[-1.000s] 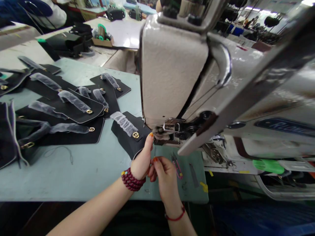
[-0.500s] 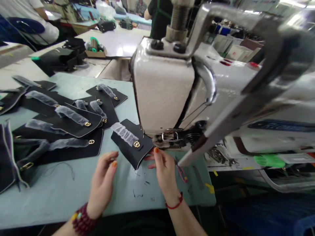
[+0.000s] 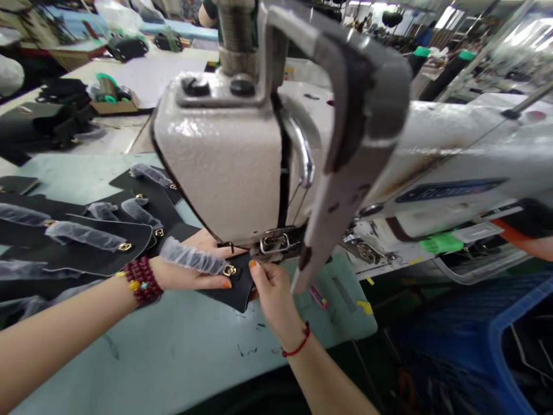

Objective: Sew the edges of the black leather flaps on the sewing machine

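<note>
A black leather panel [image 3: 228,295] with a pale edge lies under the head of the sewing machine [image 3: 218,167]. Across it runs a strap wrapped in clear plastic [image 3: 190,255], ending in a gold buckle [image 3: 229,270]. My left hand [image 3: 185,275] lies flat on the panel with fingers stretched out, partly covered by the strap. At the panel's right edge, my right hand [image 3: 272,291] pinches the leather between thumb and fingers, close to the presser foot [image 3: 259,252]; its fingertips are hidden beneath.
More black panels with wrapped straps [image 3: 95,236] are piled at the left of the green work surface [image 3: 142,357]. Pink thread snips [image 3: 318,296] lie right of my right hand. A blue crate [image 3: 453,340] stands at lower right. Another person's arm [image 3: 527,239] reaches in at the right.
My left hand has moved from the bare work surface onto the panel. My right hand stays at the panel's right edge. The view has swung to the right.
</note>
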Available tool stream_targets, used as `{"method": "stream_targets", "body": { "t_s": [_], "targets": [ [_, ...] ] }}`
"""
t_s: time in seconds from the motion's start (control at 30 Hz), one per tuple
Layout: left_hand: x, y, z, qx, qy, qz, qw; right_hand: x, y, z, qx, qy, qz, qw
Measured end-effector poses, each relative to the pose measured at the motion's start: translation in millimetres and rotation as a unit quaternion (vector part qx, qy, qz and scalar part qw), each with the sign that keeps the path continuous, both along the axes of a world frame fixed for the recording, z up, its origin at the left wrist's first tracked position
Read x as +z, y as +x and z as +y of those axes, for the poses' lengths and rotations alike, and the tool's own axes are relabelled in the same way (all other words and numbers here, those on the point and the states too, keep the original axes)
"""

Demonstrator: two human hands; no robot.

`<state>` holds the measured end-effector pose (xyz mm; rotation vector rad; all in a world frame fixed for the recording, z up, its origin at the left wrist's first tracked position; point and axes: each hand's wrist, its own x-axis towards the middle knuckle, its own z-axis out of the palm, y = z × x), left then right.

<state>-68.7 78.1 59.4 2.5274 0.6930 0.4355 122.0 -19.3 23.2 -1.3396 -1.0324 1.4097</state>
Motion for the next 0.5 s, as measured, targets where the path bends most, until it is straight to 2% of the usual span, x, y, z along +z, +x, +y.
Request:
{"method": "stream_targets", "body": {
  "t_s": [0.17, 0.37, 0.5],
  "targets": [
    [1.8, 4.3, -20.9, 0.051, 0.071, 0.007, 0.996, 4.7, 14.2, 0.6, 0.02, 0.018, -0.038, 0.999],
    [11.1, 18.7, -48.3, 0.156, 0.026, 0.025, 0.987, 9.0, 28.5, 6.1, 0.062, -0.001, -0.009, 0.998],
    [9.1, 23.9, -62.2, 0.195, 0.035, 0.056, 0.979, 6.8, 36.1, 8.5, 0.086, -0.007, -0.013, 0.996]
  ]
}}
